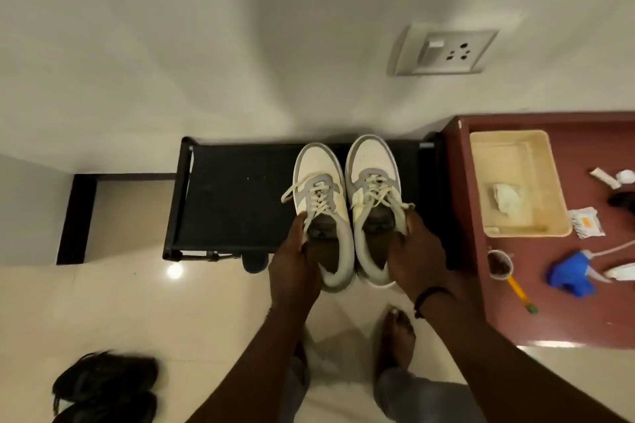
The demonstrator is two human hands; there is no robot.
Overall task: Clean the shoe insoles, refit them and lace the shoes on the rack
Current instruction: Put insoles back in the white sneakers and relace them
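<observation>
Pale tiled floor (pixel 103 302) meets a white wall (pixel 206 45) with a switch-and-socket plate (pixel 446 51). Black shoe rack (pixel 233 196) stands against the wall; a dark red desk (pixel 508 319) sits just to its right.

Two white-and-grey sneakers side by side, toes toward the wall, fronts over the rack top, heels out past its near edge. Both laced, lace ends loose. Left hand (pixel 295 271) holds the left sneaker (pixel 323 189) at its outer collar, thumb up by the laces, fingers wrapped round the side. Right hand (pixel 412 261) holds the right sneaker (pixel 372 182) the same way at its outer collar; dark band on that wrist. Each grip is closed round its shoe. Insoles cannot be made out inside the openings.

On the desk: cream tub (pixel 546 175) with a crumpled white cloth (pixel 508 197) inside, small cup (pixel 500 264), yellow-handled brush (pixel 520 292), blue cloth (pixel 570 275), sachets (pixel 586 221).

Dark shoes (pixel 106 385) on the floor at lower left. Bare foot (pixel 397 336) below the hands.
</observation>
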